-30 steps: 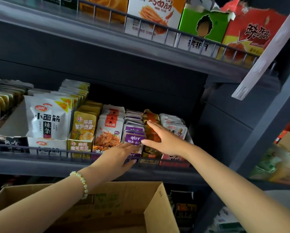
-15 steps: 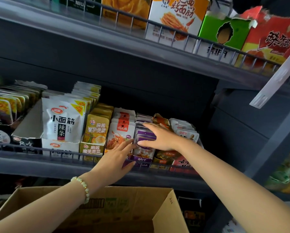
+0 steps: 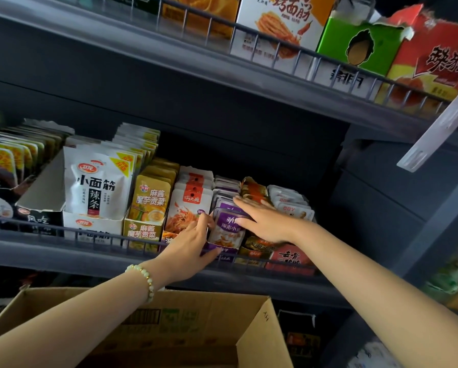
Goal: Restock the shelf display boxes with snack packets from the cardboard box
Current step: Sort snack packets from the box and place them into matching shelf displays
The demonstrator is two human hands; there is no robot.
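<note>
dark metal shelf [image 3: 63, 251]: left hand [image 3: 190, 243] grips the front purple snack packet [image 3: 226, 232], flat right hand [image 3: 265, 221] presses it; slipping could spill packets forward.

Shop: wire-fronted shelf [image 3: 95, 245] stocked with snack packets [image 3: 96, 185] in display boxes [image 3: 143, 233].

Left hand [image 3: 191, 242] around and right hand [image 3: 267, 221] flat atop purple snack packets [image 3: 226, 231], cardboard box [image 3: 259, 338] below.
</note>
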